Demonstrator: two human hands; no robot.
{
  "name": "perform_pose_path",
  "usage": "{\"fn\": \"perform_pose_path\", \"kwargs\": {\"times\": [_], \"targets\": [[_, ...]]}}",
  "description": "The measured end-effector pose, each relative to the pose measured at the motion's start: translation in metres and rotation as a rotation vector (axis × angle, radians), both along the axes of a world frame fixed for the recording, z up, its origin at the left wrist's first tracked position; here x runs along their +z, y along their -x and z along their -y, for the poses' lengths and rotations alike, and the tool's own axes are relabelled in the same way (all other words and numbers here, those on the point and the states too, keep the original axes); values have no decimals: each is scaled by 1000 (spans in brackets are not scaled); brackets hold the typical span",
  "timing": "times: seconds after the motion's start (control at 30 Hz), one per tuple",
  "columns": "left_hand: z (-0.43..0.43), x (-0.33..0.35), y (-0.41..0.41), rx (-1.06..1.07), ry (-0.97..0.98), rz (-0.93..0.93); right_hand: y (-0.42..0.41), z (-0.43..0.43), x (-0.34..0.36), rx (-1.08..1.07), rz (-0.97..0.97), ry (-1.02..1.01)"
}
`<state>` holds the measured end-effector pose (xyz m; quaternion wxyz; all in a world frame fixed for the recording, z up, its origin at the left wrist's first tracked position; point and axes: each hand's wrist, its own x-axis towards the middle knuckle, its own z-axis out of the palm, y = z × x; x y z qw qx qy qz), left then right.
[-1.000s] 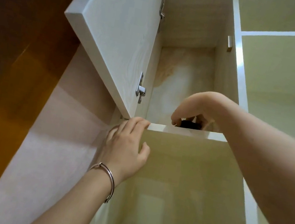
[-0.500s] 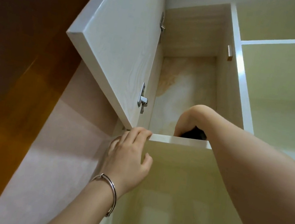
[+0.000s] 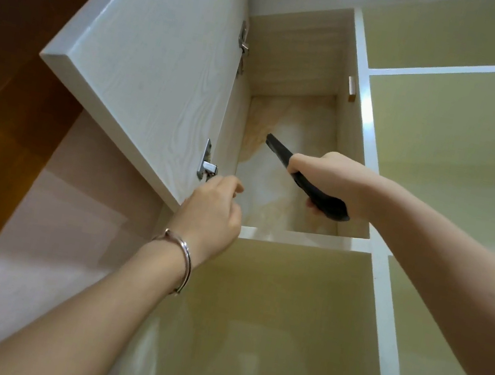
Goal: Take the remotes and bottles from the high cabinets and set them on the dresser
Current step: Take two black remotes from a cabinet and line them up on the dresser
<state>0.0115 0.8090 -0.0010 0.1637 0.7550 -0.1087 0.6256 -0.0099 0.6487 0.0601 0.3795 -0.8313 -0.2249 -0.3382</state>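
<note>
Remote [image 3: 325,201] raised out; right hand [image 3: 329,177] grip mid-body.

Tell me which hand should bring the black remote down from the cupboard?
The right hand: it grips the black remote in the open cabinet, so it can simply carry it down. The left hand holds nothing, loosely curled near the door and its lower hinge.

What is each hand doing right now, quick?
Left hand: loosely curled, holding nothing, beside the cabinet door.
Right hand: gripping a black remote.
</note>
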Motion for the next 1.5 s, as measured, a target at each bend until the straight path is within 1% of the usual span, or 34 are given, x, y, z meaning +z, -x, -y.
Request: {"fn": "perform_pose_path", "kwargs": {"times": [0.07, 0.13, 0.23, 0.3, 0.37, 0.43, 0.5, 0.6, 0.67, 0.73, 0.8, 0.83, 0.9, 0.97, 1.1, 1.2, 1.33, 1.5], "targets": [[4, 21, -1, -11, 64, -63, 2, 5, -1, 9, 75, 2], [4, 41, -5, 65, 82, -226, 7, 13, 2, 10, 124, -11], [9, 62, -8, 312, -53, -566, 16, 25, 7, 11, 133, -49], [14, 69, -10, 392, -97, -758, 18, 30, 9, 20, 128, -74], [19, 69, -12, 492, -133, -902, 16, 32, 9, 25, 115, -88], [20, 69, -19, 573, -191, -981, 10, 30, 8, 43, 107, -89], [20, 70, -23, 650, -220, -992, 2, 25, 7, 66, 107, -86], [20, 70, -23, 620, -186, -895, -7, 17, 1, 97, 109, -89], [23, 72, -24, 637, -231, -889, -10, 15, -2, 99, 117, -98], [24, 73, -29, 704, -313, -894, -13, 14, -5, 98, 124, -117], [26, 72, -32, 740, -314, -880, -13, 14, -5, 107, 130, -135], [28, 70, -30, 733, -322, -845, -13, 15, -4, 115, 133, -144], [32, 68, -23, 640, -295, -726, -11, 16, -4, 121, 137, -156], [35, 66, -12, 409, -118, -605, -7, 18, -4, 123, 147, -171], [24, 66, 13, 2, 130, -369, 4, 27, -8, 107, 170, -202], [24, 46, 29, -233, 287, -245, 13, 34, -15, 121, 172, -216], [29, 4, 54, -460, 318, -183, 24, 42, -33, 209, 181, -251], [41, -58, 79, -651, 458, -226, 41, 56, -79, 291, 141, -271]]}}
